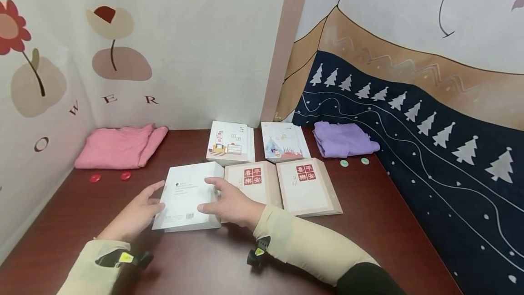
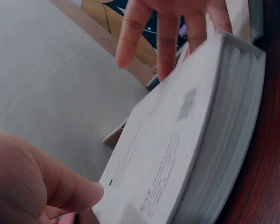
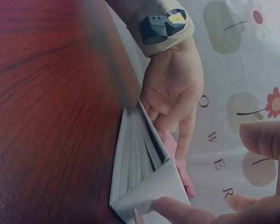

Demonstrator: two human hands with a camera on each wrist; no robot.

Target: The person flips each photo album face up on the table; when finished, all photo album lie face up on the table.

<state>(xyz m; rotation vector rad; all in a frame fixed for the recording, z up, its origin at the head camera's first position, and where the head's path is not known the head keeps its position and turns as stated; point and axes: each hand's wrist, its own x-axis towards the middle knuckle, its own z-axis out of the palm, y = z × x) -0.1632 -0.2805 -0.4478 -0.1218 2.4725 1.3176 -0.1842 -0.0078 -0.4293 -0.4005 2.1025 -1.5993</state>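
Observation:
A white book (image 1: pixel 186 195) lies back cover up at the left end of the front row, its barcode toward the near edge. My left hand (image 1: pixel 137 213) is at its left edge, the straight thumb (image 2: pixel 81 191) touching the cover's rim. At the spine side my right hand (image 1: pixel 233 204) spreads over the right edge, with a fingertip against the spine in the right wrist view. Its fingers (image 2: pixel 165 46) look straight from the left wrist. Pages (image 3: pixel 140 156) show between the covers. Right of this book lie two cream books, one in the middle (image 1: pixel 245 195) and one at right (image 1: pixel 304 195).
Behind stand two more white books, one left (image 1: pixel 229 142) and one right (image 1: pixel 284 142). A folded pink cloth (image 1: pixel 118 147) lies far left near red buttons (image 1: pixel 125 175). A purple cloth (image 1: pixel 344 140) lies far right with green buttons (image 1: pixel 344 163). Patterned curtains (image 1: pixel 196 49) border the table.

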